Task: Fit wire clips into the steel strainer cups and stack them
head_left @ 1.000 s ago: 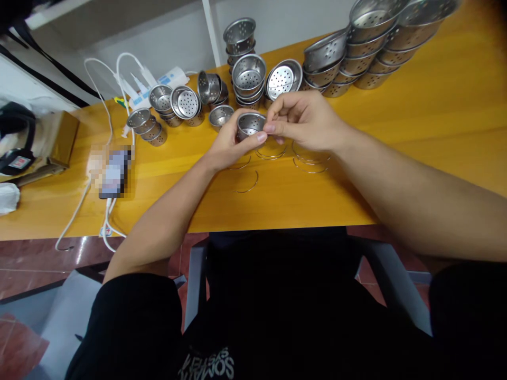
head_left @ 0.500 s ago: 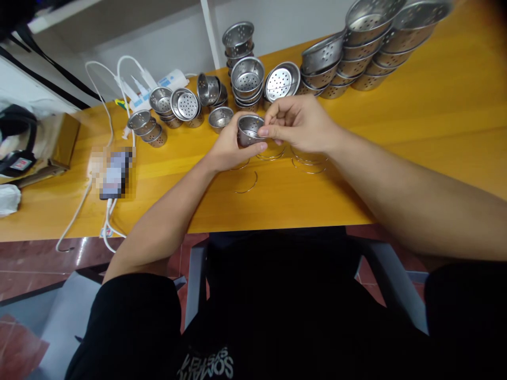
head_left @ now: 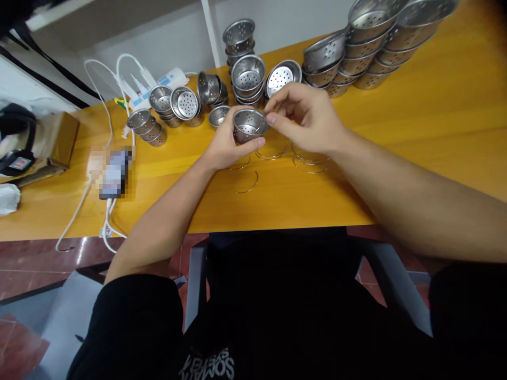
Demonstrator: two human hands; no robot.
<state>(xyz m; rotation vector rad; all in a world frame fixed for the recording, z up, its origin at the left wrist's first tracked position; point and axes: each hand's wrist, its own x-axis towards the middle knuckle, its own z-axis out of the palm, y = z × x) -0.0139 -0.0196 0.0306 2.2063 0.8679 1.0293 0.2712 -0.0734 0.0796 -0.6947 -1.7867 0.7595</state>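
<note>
My left hand point(head_left: 232, 142) is wrapped round a small perforated metal cup point(head_left: 249, 122), its mouth tilted up toward me. At the cup's right rim, the thumb and fingertips of my right hand point(head_left: 307, 116) are pinched together. They close on a thin metal wire point(head_left: 258, 128), of which a short piece shows inside the cup; the rest is hidden by the fingers. Below the hands several curved wires lie on the table, among them a single bent wire point(head_left: 250, 184) and a group of wire arcs point(head_left: 311, 162) under my right wrist.
Stacks of perforated cups stand along the back, including a middle stack point(head_left: 248, 74) and tall right stacks point(head_left: 368, 31). To the left are smaller stacks point(head_left: 146, 126), a power strip point(head_left: 170, 79), a phone point(head_left: 114, 174) with white cables, and headphones point(head_left: 18, 140) by a cardboard box point(head_left: 59, 137).
My right hand has moved slightly up and away from the cup's inside, to its rim. The cup has shifted a little left and tipped, showing more of its inside.
</note>
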